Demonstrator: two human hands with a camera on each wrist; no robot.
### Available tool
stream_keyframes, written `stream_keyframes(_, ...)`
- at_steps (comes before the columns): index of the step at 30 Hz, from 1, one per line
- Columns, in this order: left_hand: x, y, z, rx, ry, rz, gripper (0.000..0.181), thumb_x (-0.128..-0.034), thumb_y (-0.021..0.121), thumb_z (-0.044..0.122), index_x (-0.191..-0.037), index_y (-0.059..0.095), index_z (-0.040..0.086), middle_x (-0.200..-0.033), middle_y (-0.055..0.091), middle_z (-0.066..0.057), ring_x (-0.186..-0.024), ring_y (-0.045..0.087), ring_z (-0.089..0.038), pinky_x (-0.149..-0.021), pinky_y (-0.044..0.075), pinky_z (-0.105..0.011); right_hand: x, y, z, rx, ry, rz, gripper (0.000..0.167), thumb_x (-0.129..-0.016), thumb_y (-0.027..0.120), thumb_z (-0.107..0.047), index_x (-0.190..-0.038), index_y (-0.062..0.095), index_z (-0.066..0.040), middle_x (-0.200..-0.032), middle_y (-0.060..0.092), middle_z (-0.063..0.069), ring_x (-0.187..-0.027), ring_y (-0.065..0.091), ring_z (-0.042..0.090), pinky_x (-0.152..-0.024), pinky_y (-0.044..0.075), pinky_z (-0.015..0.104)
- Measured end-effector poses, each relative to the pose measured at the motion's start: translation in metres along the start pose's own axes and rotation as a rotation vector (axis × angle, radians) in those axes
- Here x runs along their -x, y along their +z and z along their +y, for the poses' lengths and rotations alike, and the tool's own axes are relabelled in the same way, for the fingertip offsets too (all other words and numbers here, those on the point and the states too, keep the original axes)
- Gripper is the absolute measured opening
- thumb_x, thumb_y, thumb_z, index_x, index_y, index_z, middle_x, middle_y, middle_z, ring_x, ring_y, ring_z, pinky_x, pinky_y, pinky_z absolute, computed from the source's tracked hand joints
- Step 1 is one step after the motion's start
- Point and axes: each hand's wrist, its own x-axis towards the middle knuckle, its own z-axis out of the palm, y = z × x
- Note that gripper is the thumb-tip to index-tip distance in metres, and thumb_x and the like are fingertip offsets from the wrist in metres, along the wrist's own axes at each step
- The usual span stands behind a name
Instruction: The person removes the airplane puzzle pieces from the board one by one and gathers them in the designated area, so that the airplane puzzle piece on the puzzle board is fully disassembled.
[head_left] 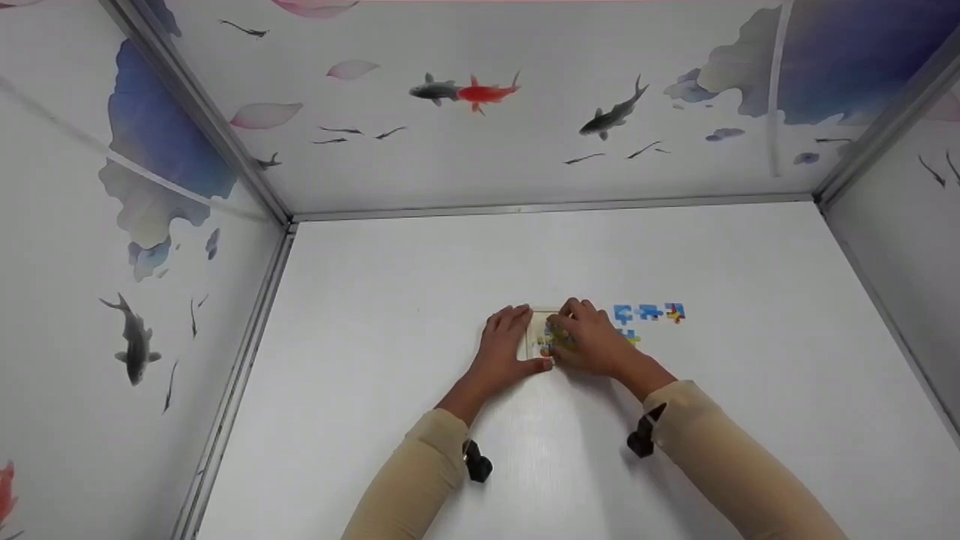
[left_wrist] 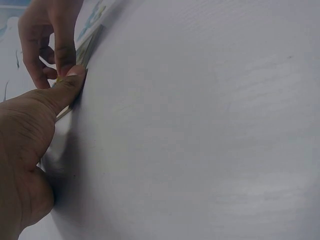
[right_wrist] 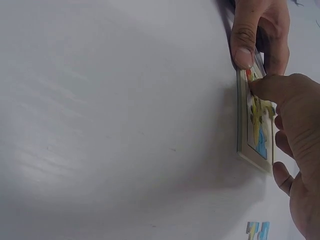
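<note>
A small jigsaw board with a pale raised rim lies on the white table. My left hand grips it, fingers along the left side and thumb at the near edge. Over the board's right part, my right hand has its fingers bent, with a yellow-green puzzle piece between thumb and fingers. In the right wrist view its thumb touches the picture inside the rim. Colourful pieces fill part of the board; my right hand hides the rest.
Right of the board lie loose blue puzzle pieces, one with red and yellow. Another loose piece is partly covered by my right hand. White panels printed with fish enclose the table at the back and sides.
</note>
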Motion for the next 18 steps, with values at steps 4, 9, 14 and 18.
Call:
stream_keyframes(4, -0.0002, -0.001, 0.0011, 0.005, 0.009, -0.003, 0.101, -0.0985, 0.081, 0.053, -0.174, 0.033, 0.007, -0.181, 0.032, -0.008, -0.17, 0.021, -0.038, -0.137, 0.023, -0.06, -0.0007, -0.0012, -0.0005, 0.0, -0.011, 0.001, 0.046, -0.1, 0.084, -0.032, -0.138, 0.074, -0.008, -0.123, 0.062, 0.014, -0.11, 0.056, 0.032, -0.089, 0.051, 0.061)
stream_keyframes(9, -0.0013, -0.0003, 0.0, -0.003, 0.012, -0.001, 0.102, -0.0977, 0.082, 0.054, -0.174, 0.034, 0.006, -0.181, 0.033, -0.008, -0.169, 0.022, -0.038, -0.137, 0.024, -0.058, -0.0014, -0.0033, 0.0, -0.005, 0.019, -0.014, 0.048, -0.099, 0.085, -0.035, -0.137, 0.074, -0.008, -0.122, 0.061, 0.014, -0.111, 0.054, 0.032, -0.087, 0.046, 0.056)
stream_keyframes(14, -0.0024, 0.0015, -0.0013, -0.009, 0.009, 0.006, 0.102, -0.0974, 0.083, 0.054, -0.173, 0.035, 0.006, -0.18, 0.034, -0.008, -0.169, 0.023, -0.038, -0.137, 0.024, -0.058, -0.0017, -0.0042, 0.0005, -0.007, 0.032, -0.025, 0.047, -0.098, 0.086, -0.038, -0.134, 0.076, -0.008, -0.12, 0.061, 0.012, -0.109, 0.053, 0.031, -0.084, 0.043, 0.053)
stream_keyframes(18, -0.0012, 0.0008, -0.0002, -0.002, 0.001, 0.002, 0.102, -0.0974, 0.082, 0.054, -0.174, 0.034, 0.006, -0.18, 0.034, -0.008, -0.169, 0.022, -0.037, -0.138, 0.024, -0.057, -0.0016, -0.0041, 0.0017, -0.02, 0.042, -0.019, 0.048, -0.096, 0.087, -0.04, -0.131, 0.076, -0.009, -0.121, 0.062, 0.012, -0.111, 0.053, 0.03, -0.087, 0.044, 0.054)
